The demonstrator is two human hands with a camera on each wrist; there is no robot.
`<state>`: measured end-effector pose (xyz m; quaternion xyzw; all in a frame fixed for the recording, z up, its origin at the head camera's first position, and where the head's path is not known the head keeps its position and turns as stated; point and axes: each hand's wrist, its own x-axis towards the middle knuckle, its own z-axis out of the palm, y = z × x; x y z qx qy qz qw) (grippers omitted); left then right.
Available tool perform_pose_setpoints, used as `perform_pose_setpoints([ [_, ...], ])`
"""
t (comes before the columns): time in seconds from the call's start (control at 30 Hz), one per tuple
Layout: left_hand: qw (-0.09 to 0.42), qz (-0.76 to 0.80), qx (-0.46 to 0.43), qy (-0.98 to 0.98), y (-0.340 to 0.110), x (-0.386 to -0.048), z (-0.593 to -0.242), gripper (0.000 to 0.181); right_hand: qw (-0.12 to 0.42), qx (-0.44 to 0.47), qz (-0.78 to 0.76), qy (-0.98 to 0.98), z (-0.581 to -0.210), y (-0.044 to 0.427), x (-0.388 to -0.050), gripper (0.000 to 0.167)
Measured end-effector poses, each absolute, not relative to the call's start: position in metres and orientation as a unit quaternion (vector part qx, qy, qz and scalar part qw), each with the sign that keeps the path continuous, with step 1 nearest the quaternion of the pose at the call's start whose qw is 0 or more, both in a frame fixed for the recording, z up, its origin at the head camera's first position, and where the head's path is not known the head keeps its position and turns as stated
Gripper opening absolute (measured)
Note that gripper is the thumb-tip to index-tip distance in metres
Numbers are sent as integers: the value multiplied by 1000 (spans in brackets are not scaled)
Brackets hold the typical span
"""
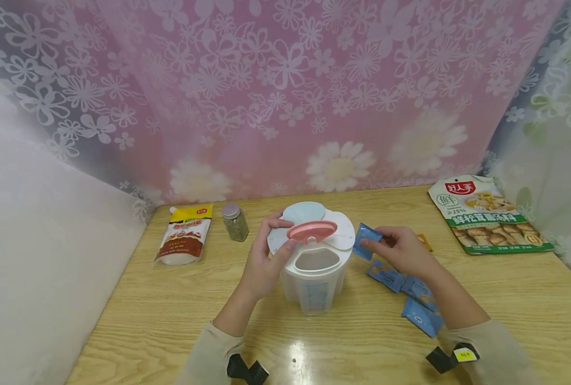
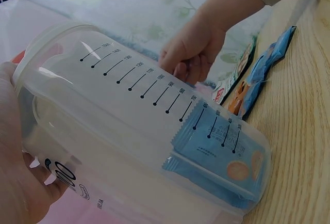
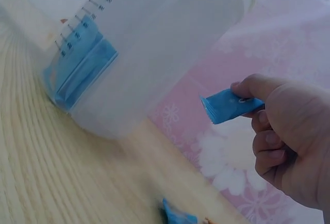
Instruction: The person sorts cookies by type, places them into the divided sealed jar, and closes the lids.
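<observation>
The background is filled by a pink flowered curtain (image 1: 246, 107), and below it a wood-grained surface (image 1: 169, 321) is spread. Near the middle of the surface, a translucent container (image 1: 290, 286) is set. It is topped by a white lid (image 1: 344, 238) on which a pale blue flap (image 1: 304, 212) and a pink flap (image 1: 312, 231) are fitted; the pink flap is raised, and the opening in front of it is uncovered. Toward the far right corner, a mushroom-pictured bag (image 1: 489, 214) is laid, and toward the far left a yellow, white and brown pouch (image 1: 184, 235) is placed.

The container is gripped at its lid by the left hand (image 1: 261, 262), the thumb being pressed beside the pink flap and the fingers wrapped about the side. The right hand (image 1: 403, 248) is held just right of the lid, and a blue sachet (image 1: 366, 240) is pinched between its thumb and fingers, clear of the surface. Beside the pouch, a small capped jar (image 1: 235, 222) is stood upright.

Three loose sachets (image 1: 419, 292) are scattered on the surface below the right hand, and further sachets (image 2: 221, 152) are seen through the wall at the container's bottom. Behind the right hand, an orange packet (image 1: 425, 242) is partly hidden.
</observation>
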<state>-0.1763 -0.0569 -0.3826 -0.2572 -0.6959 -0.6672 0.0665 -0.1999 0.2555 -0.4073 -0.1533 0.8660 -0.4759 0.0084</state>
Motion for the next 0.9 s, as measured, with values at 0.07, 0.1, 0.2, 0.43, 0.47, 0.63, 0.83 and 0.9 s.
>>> perform_pose_setpoints([
  [0.07,68,-667,-258,-695,-57,-176,-383,37,14,-148,-488,860,-402,255,-197,40],
  [0.1,69,-667,-259,-695,-57,-176,-383,38,15,-148,-492,858,-399,254,-195,40],
  [0.2,71,-668,-263,-693,-57,-176,-382,37,14,-150,-496,855,-391,253,-191,39],
  [0.43,70,-669,-265,-690,-57,-176,-382,39,-2,-159,-522,838,-369,251,-176,28],
  [0.47,70,-669,-265,-691,-57,-176,-381,39,-10,-158,-530,833,-365,251,-173,25],
  [0.63,75,-665,-263,-695,-57,-176,-381,40,-59,-181,-577,794,-352,248,-163,15],
  [0.83,75,-662,-264,-697,-57,-177,-382,40,-76,-241,-626,738,-344,239,-152,25],
  [0.9,75,-663,-264,-696,-57,-177,-382,40,-78,-284,-645,705,-343,236,-149,27],
])
